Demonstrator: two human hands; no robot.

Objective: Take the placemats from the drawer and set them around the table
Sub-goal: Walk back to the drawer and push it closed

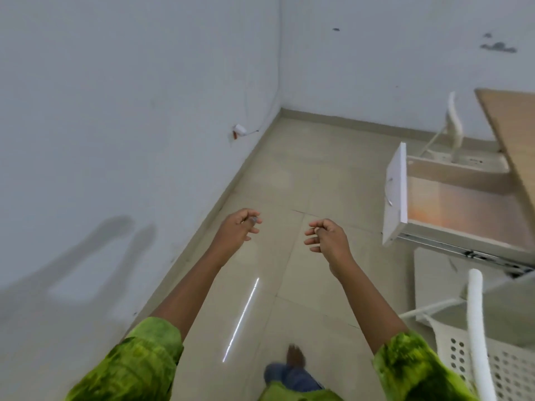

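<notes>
— Where were the placemats as the person stood by the open drawer [451,204]?

— None could be seen. The drawer hung pulled out from under the table [512,134], its white front facing the room, and what showed of its floor looked bare, with only an orange-pink sheen on it. Whether that was a mat lying flat, I could not tell.

— And the hands?

— Both were held out over the floor tiles, to the left of the drawer and apart from it. The left hand [236,228] had its fingers loosely curled and slightly spread, clamped on nothing. The right hand [330,240], the nearer one to the drawer front, was the same: fingers bent, parted, empty.

— How would a mat handle, in your view?

— Light and limp, most likely, prone to sagging. I would take one by an edge or two corners, from the drawer's open top. The white chair [474,328] stood below the drawer.
</notes>
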